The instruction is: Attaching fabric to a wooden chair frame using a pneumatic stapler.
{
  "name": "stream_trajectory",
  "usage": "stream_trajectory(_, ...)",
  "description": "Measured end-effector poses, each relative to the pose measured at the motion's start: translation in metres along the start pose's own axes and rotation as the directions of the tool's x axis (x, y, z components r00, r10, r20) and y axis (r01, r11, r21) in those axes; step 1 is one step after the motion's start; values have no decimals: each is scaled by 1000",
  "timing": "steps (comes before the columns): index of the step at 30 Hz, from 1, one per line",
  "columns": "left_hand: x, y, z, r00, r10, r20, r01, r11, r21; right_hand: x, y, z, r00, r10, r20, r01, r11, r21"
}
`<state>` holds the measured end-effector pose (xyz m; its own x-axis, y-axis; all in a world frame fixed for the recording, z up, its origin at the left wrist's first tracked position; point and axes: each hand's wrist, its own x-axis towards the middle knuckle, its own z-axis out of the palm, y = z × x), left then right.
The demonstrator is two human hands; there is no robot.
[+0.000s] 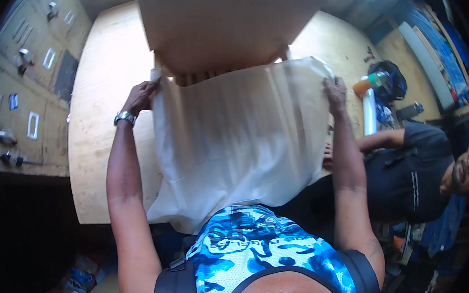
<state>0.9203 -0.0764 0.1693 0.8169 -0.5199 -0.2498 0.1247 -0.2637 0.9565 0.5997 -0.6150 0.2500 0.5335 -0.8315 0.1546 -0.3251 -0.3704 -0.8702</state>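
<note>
Looking down from the head view, you have a pale, see-through sheet [239,135] across the centre of the frame, its far edge by the wooden piece [230,25] at upper centre, its near end meeting your blue-and-white top [269,243] at lower centre. Your left grip [143,94] is closed around the sheet's upper-left corner; your right grip [334,89] appears to pinch the upper-right one, though blur hides the fingertips. The folds and sag suggest something light, soft and limp, perhaps slippery, that a hard tug could crease or tear. Those far corners look like the best holds, pulled evenly; the middle would probably bunch. A pale wooden counter [91,180] shows at left, and a co-worker's hand [327,154] is just beside the sheet's right edge.
</note>
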Motion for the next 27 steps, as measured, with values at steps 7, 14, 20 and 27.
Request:
stream_trajectory(7, -27, 25, -32, 997, -79, 14, 76, 983, 169, 16, -25, -3, 878, -32, 477, -16, 995, 96)
stream_trajectory(14, -15, 14, -56, 915, 128, -384, -176, 980, -93, 44, -48, 21, 957, -3, 288, -9, 999, 43)
stream_trajectory(20, -31, 18, -74, 923, 38, -384, -137, 962, -234, 38, -47, 43, 893, -17, 450, -69, 982, 174)
stream_trajectory(27, -113, 1, -104, 991, -137, 7, 135, 987, 89, -34, -46, 9, 801, -123, 585, 114, 992, 52)
